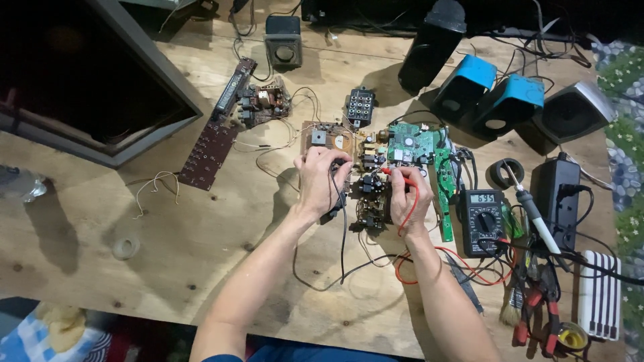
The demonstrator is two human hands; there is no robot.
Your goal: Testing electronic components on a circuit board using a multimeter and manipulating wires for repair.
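Note:
My left hand (320, 178) grips a black test probe, its tip down on a brown circuit board (371, 194) in the middle of the wooden table. My right hand (409, 196) holds a red test probe (396, 173) against the same cluster of boards, just below a green circuit board (410, 143). Black and red leads (409, 265) run from the probes across the table to a black digital multimeter (484, 221) at my right, whose display is lit.
A soldering iron (533, 209) lies right of the meter by a black adapter (555, 194). Blue and black small speakers (493, 94) stand at the back. More brown boards (218, 144) lie at left, next to a large dark cabinet (87, 87). Pliers (537, 302) rest at lower right.

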